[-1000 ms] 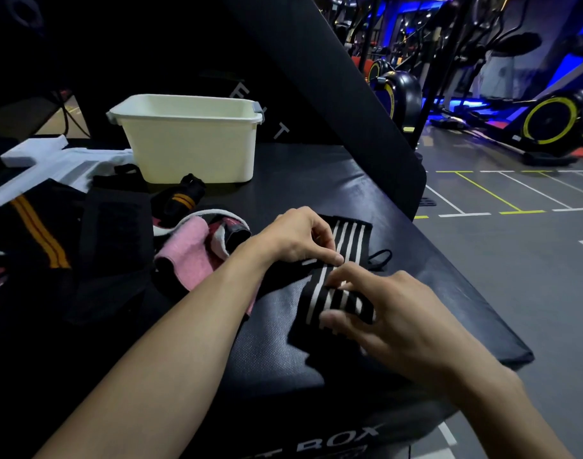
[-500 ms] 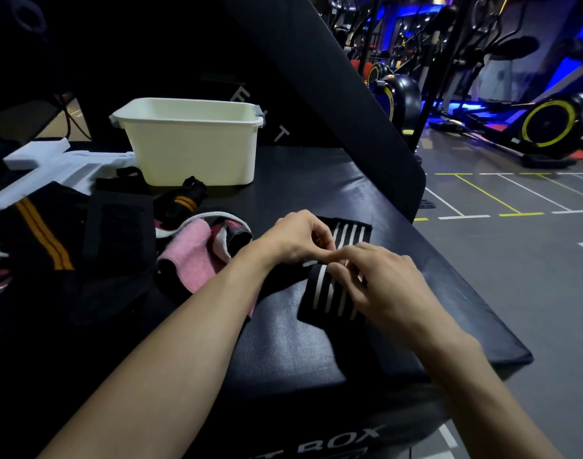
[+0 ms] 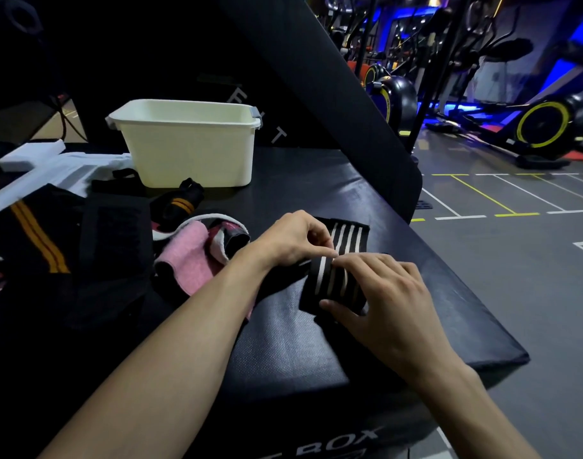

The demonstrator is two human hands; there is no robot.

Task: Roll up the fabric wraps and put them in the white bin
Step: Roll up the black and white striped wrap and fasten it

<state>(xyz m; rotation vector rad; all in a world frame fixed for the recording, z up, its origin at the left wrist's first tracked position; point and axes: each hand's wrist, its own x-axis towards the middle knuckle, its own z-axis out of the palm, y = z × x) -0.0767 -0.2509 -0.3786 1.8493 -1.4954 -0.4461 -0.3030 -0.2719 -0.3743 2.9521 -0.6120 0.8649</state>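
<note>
A black wrap with white stripes (image 3: 333, 286) lies on the black padded box (image 3: 283, 342), its near end rolled into a short bundle. My right hand (image 3: 383, 293) grips that roll, thumb under it and fingers over the top. My left hand (image 3: 296, 240) pinches the flat part of the wrap just beyond the roll, where the stripes run on toward the far edge. The white bin (image 3: 187, 144) stands at the back of the box, left of my hands.
A pile of other wraps lies to the left: a pink one (image 3: 190, 260), a black roll with orange stripes (image 3: 180, 203), and black fabric with orange stripes (image 3: 38, 240). White foam pieces (image 3: 35, 170) sit at far left. The box edge drops to the gym floor on the right.
My right hand has rolled the near end of the striped wrap further up toward my left hand, so the flat length is shorter. The left hand has stayed in place.
</note>
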